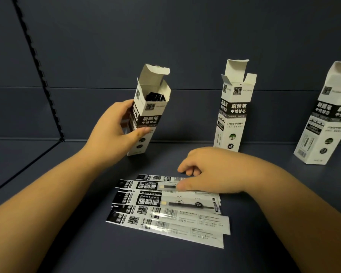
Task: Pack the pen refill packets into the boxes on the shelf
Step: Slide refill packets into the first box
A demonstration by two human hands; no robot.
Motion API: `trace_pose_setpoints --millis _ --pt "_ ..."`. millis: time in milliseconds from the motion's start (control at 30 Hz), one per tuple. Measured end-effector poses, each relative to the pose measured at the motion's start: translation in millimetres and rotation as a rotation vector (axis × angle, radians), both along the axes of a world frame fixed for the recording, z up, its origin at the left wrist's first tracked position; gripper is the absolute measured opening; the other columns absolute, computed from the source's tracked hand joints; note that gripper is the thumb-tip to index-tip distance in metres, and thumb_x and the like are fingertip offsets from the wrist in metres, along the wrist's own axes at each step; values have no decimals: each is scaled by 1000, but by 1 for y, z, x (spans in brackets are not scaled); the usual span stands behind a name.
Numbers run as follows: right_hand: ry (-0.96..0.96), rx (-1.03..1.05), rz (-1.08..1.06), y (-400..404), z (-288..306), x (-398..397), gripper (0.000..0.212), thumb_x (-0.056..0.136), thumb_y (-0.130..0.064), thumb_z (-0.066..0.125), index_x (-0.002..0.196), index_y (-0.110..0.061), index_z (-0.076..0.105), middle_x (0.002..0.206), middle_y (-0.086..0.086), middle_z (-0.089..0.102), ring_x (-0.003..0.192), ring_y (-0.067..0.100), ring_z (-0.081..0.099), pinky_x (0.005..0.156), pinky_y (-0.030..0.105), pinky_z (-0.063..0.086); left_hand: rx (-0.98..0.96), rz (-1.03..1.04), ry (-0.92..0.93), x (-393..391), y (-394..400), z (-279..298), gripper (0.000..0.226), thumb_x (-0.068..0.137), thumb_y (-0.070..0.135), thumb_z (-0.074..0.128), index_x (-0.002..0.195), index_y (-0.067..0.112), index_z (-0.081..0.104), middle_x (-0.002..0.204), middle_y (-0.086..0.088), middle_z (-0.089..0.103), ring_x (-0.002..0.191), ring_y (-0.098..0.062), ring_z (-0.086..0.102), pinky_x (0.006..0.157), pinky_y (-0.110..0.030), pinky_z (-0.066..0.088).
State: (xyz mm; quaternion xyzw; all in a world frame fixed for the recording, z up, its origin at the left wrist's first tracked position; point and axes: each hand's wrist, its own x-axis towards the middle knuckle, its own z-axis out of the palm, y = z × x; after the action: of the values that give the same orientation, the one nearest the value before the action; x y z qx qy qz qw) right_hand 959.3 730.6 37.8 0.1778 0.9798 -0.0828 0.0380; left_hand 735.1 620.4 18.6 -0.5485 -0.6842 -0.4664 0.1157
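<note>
My left hand [111, 127] grips a tall black-and-white box [149, 113] around its middle. The box leans toward me with its top flaps open, and dark packets show inside. Several flat pen refill packets [165, 211] lie fanned out on the shelf floor in front of me. My right hand [207, 170] rests on the far end of that pile, thumb and fingers pinching the second packet from the back [146, 185]. Two more open boxes stand against the back wall, one at centre right [231, 115] and one at the far right [327, 119].
The dark blue shelf floor [67, 243] runs to the back wall [185, 36]. A perforated upright strip [39, 69] marks the left side panel. The far-right box leans at the frame's edge.
</note>
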Motion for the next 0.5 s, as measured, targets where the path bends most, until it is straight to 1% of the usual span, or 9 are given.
trace_pose_setpoints --millis 67,167,267,433,500 --pt "5 -8 10 1 -1 -1 50 92 -60 58 132 -30 63 109 -14 60 100 3 58 95 30 50 -12 -10 13 1 0 0 63 84 31 75 141 33 48 125 17 54 120 -5 55 101 -25 46" --pt "15 -33 17 1 -3 -3 48 92 -60 58 129 -30 65 106 -13 62 97 4 59 95 32 51 -35 -12 52 1 -1 1 63 85 32 74 142 31 47 122 18 53 120 -4 53 99 -19 43" --pt "5 -42 35 2 -5 -4 45 91 -57 62 127 -29 66 106 -10 64 96 6 61 93 33 52 -51 -19 79 1 -2 2 63 85 34 74 143 31 47 124 16 53 121 -5 52 101 -23 44" --pt "49 -70 38 2 -8 -8 25 93 -46 66 112 -32 71 98 -10 67 87 4 64 88 31 54 -73 -32 101 3 -3 2 64 86 35 73 143 31 46 125 17 52 121 -4 51 102 -22 43" --pt "77 -69 36 2 -9 -7 19 94 -41 64 110 -33 72 96 -13 66 85 2 63 86 26 54 -70 -34 102 2 -3 2 63 86 34 73 143 30 47 126 15 53 121 -6 52 103 -25 44"
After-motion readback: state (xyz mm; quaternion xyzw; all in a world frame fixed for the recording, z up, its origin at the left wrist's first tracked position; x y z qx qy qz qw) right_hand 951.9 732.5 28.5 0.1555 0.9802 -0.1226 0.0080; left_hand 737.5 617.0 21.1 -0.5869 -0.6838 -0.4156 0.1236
